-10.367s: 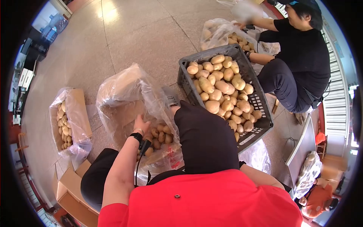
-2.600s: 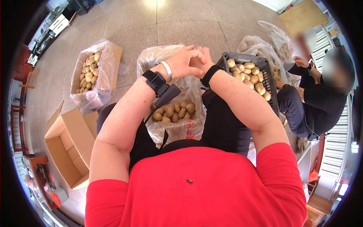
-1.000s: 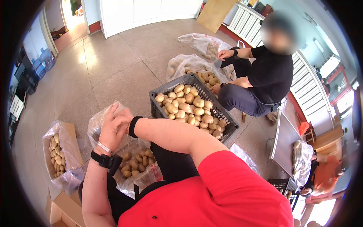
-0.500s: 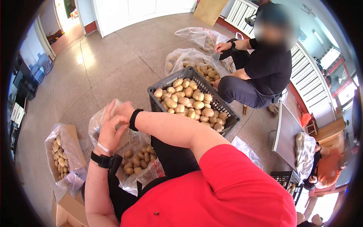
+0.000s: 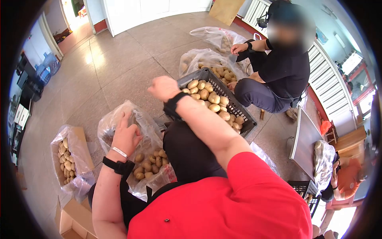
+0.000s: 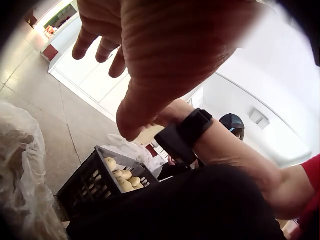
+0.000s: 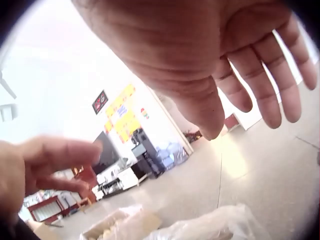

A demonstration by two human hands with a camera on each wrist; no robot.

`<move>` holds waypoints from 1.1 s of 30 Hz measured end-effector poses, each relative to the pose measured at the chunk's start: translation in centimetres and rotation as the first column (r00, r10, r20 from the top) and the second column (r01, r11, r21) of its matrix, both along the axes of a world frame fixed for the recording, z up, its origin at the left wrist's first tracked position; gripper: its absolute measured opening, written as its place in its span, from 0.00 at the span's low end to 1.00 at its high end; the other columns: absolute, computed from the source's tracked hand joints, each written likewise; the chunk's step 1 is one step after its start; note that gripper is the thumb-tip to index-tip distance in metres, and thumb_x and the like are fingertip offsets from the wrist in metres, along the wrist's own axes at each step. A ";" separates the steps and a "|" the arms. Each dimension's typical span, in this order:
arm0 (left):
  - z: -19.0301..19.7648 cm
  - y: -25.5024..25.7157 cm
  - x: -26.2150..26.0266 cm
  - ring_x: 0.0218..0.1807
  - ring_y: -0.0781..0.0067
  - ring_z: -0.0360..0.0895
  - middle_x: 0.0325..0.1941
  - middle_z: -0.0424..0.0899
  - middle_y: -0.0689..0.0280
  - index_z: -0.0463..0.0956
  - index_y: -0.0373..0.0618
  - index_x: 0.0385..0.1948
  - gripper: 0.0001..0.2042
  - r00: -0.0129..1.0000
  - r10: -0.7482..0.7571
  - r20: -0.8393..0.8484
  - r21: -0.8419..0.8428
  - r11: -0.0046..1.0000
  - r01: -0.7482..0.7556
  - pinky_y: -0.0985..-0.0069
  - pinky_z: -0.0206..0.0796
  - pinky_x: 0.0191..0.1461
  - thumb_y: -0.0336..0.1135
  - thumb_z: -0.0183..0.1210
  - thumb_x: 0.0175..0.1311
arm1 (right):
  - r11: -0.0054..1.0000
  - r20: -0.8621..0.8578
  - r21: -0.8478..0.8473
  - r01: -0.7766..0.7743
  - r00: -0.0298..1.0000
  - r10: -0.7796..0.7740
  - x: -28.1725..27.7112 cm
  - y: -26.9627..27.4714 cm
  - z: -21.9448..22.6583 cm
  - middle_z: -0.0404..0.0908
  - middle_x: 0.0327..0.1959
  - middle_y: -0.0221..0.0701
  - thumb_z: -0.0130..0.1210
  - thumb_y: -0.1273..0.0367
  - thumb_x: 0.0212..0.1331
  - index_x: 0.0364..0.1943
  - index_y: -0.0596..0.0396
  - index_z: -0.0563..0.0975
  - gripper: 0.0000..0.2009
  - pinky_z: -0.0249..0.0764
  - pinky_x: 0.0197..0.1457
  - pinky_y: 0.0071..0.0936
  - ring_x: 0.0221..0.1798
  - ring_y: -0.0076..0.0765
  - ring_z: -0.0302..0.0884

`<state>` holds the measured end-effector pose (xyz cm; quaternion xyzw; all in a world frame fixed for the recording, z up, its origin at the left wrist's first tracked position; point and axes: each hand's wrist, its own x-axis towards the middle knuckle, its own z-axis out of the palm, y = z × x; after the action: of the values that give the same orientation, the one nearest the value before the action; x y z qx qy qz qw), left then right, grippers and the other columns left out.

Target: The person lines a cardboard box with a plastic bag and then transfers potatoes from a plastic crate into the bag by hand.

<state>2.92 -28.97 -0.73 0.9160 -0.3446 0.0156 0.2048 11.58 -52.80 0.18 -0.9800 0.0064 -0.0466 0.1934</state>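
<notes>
In the head view my left hand (image 5: pixel 126 139) hovers over a box lined with clear plastic (image 5: pixel 137 113), holding nothing. Brown potatoes (image 5: pixel 153 163) lie in the near end of that box. My right hand (image 5: pixel 165 88) is raised beside the near left corner of a black plastic crate (image 5: pixel 235 101) heaped with paler potatoes (image 5: pixel 214 98). Spread fingers and a bare palm show on the right hand in the right wrist view. Loosely extended fingers of the left hand (image 6: pixel 165 55) appear in the left wrist view. A black strap sits on each wrist.
At left stands a plastic-lined box (image 5: pixel 83 145) of potatoes, with an open cardboard box (image 5: pixel 75 217) below it. Behind the crate lie clear bags of potatoes (image 5: pixel 223 73). A person in black (image 5: pixel 286 79) squats right of the crate, near a tilted metal panel (image 5: pixel 306 139).
Both hands were together at my left wrist's side half a second ago; now the right has moved away, up and right towards the crate. The left has dipped slightly. Earlier it reached among the potatoes.
</notes>
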 end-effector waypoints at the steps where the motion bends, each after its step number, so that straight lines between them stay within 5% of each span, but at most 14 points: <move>1: -0.2 0.1 0.1 0.70 0.39 0.50 0.68 0.58 0.49 0.73 0.45 0.25 0.12 1.000 -0.009 -0.011 0.003 1.000 0.009 0.57 0.50 0.70 0.28 0.68 0.41 | 1.000 0.068 0.017 0.023 0.997 -0.024 -1.2 -1.6 0.5 0.81 0.34 0.47 0.52 0.62 0.50 0.31 0.59 0.81 0.14 0.75 0.47 0.43 0.42 0.52 0.80; 6: -0.5 0.4 0.3 0.68 0.41 0.56 0.60 0.68 0.48 0.75 0.43 0.24 0.08 1.000 0.007 0.004 0.097 0.995 -0.008 0.59 0.55 0.67 0.34 0.65 0.49 | 0.985 0.105 0.118 0.128 0.984 -0.141 -8.5 -9.8 -2.0 0.79 0.30 0.48 0.48 0.69 0.52 0.31 0.58 0.77 0.09 0.72 0.43 0.47 0.38 0.55 0.77; 10: -2.1 0.8 0.9 0.61 0.43 0.66 0.51 0.76 0.49 0.77 0.41 0.26 0.09 1.000 0.012 0.029 0.151 0.988 -0.017 0.58 0.60 0.62 0.38 0.60 0.56 | 0.982 -0.038 0.085 0.169 0.985 -0.166 -17.8 -14.0 -3.1 0.79 0.29 0.46 0.50 0.66 0.53 0.30 0.57 0.77 0.09 0.72 0.40 0.47 0.37 0.54 0.77; 18: -1.9 0.1 0.1 0.48 0.50 0.74 0.41 0.78 0.55 0.74 0.42 0.25 0.07 0.986 0.110 -0.124 0.075 0.992 -0.101 0.61 0.66 0.52 0.31 0.63 0.50 | 0.960 -0.224 -0.028 0.278 0.934 -0.277 -33.0 -18.4 -11.4 0.78 0.30 0.44 0.52 0.66 0.50 0.30 0.55 0.74 0.08 0.72 0.41 0.47 0.37 0.54 0.76; 20: -3.0 0.3 0.2 0.46 0.51 0.75 0.40 0.78 0.56 0.73 0.43 0.24 0.07 0.985 0.117 -0.130 0.071 0.992 -0.108 0.61 0.67 0.50 0.30 0.63 0.48 | 0.980 -0.001 -0.136 0.146 0.989 -0.147 -34.5 -18.6 -12.5 0.77 0.34 0.40 0.54 0.68 0.48 0.34 0.54 0.74 0.09 0.71 0.45 0.45 0.42 0.51 0.74; 23: -4.8 0.6 0.9 0.45 0.51 0.75 0.40 0.78 0.55 0.75 0.43 0.25 0.07 0.979 0.137 -0.150 0.155 0.981 -0.114 0.61 0.68 0.49 0.35 0.61 0.53 | 0.984 0.096 -0.098 0.146 0.986 -0.137 -33.7 -17.4 -11.4 0.76 0.35 0.38 0.55 0.69 0.47 0.37 0.52 0.74 0.11 0.69 0.47 0.44 0.44 0.49 0.73; 26: -7.0 0.8 1.0 0.42 0.50 0.76 0.34 0.80 0.53 0.80 0.42 0.28 0.17 0.979 0.148 -0.138 0.326 0.940 -0.096 0.58 0.68 0.47 0.46 0.51 0.63 | 0.983 0.002 -0.080 0.167 0.986 -0.168 -31.5 -17.8 -12.0 0.76 0.34 0.39 0.53 0.67 0.50 0.38 0.52 0.74 0.11 0.69 0.47 0.45 0.42 0.49 0.74; 30: -8.9 0.2 0.4 0.45 0.50 0.77 0.37 0.81 0.51 0.81 0.42 0.30 0.17 0.947 0.226 -0.228 0.514 0.854 -0.080 0.58 0.68 0.50 0.47 0.52 0.62 | 0.974 -0.159 -0.152 0.167 0.969 -0.190 -27.9 -18.0 -11.7 0.78 0.37 0.42 0.52 0.65 0.52 0.37 0.54 0.75 0.10 0.72 0.47 0.46 0.43 0.53 0.76; 33: -9.9 -0.5 -0.1 0.48 0.53 0.78 0.41 0.81 0.49 0.81 0.45 0.34 0.18 0.926 0.277 -0.257 0.616 0.785 -0.064 0.61 0.67 0.55 0.51 0.59 0.53 | 0.961 -0.331 -0.238 0.141 0.918 -0.217 -24.5 -19.5 -15.6 0.77 0.40 0.43 0.62 0.57 0.46 0.40 0.54 0.74 0.21 0.73 0.47 0.45 0.47 0.52 0.76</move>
<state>2.83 -29.47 -10.62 0.9501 -0.2067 -0.2303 -0.0409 -12.97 -72.32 -15.41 -0.9824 0.1262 0.1125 0.0798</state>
